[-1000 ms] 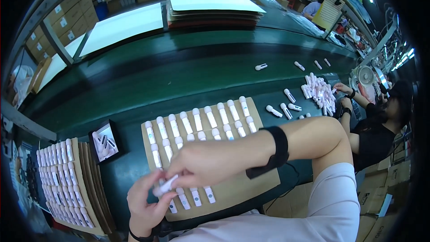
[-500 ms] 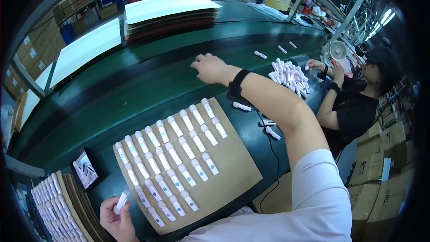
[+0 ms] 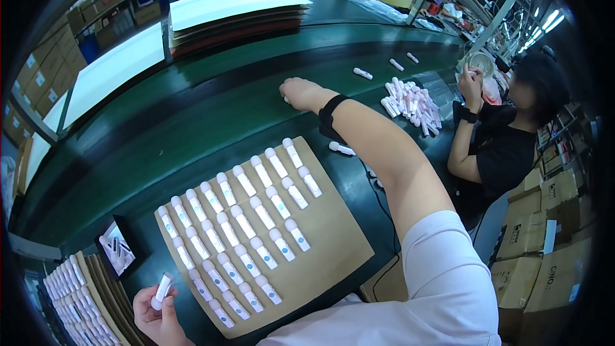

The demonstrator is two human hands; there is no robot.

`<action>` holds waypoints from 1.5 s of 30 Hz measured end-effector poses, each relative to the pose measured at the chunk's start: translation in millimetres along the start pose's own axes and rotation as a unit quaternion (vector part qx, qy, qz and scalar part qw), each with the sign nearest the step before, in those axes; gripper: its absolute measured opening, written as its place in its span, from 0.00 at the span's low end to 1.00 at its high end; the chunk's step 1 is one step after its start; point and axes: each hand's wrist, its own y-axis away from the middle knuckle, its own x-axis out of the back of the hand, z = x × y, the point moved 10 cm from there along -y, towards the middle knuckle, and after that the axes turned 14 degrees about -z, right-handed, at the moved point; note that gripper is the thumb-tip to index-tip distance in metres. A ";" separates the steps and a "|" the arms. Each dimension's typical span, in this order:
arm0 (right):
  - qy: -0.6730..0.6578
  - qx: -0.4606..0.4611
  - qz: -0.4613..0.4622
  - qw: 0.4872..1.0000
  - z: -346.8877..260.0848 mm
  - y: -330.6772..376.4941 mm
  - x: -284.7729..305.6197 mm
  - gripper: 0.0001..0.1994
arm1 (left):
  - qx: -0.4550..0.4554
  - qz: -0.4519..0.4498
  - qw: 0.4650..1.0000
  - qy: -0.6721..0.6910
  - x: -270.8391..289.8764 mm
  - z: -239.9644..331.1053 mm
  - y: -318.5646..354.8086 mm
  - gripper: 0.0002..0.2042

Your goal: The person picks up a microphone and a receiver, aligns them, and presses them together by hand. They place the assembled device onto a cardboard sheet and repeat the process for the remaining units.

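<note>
Low at the left, my left hand [image 3: 155, 321] grips a small white wand-shaped device [image 3: 163, 288] with a rounded head, its flat end pointing up. My right arm reaches across to the dark green belt, where my right hand [image 3: 303, 94] is curled closed. Whatever its fingers hold is hidden beneath them. Between my arms a brown cardboard sheet [image 3: 333, 247] carries rows of similar white devices [image 3: 241, 221], several with a blue dot. The near right part of the sheet is bare.
A heap of the devices [image 3: 415, 106] lies at the right, beside a co-worker [image 3: 512, 106] in black. Loose devices [image 3: 363, 74] rest on the belt. A black-edged tray [image 3: 116, 248] and stacked loaded sheets [image 3: 80, 301] stand left. A black cable [image 3: 389, 218] runs beneath my right arm.
My right hand's fingers have gone from spread to curled over the belt. My left hand still holds the device, slightly shifted. The co-worker's hands have risen. The view has shifted a little.
</note>
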 end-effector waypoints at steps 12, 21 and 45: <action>-0.720 0.138 0.080 0.676 -48.0 118.5 40.2 0.12 | -0.036 -0.013 0.999 0.024 -4.5 5.6 10.8 0.11; -0.762 0.174 -0.020 0.623 -112.2 255.8 -25.5 0.17 | -0.026 -0.042 0.996 0.080 -22.0 15.5 15.9 0.12; -0.555 0.324 0.146 0.752 -232.2 322.3 -25.2 0.12 | -0.076 -0.207 0.974 0.052 -85.0 57.7 41.2 0.11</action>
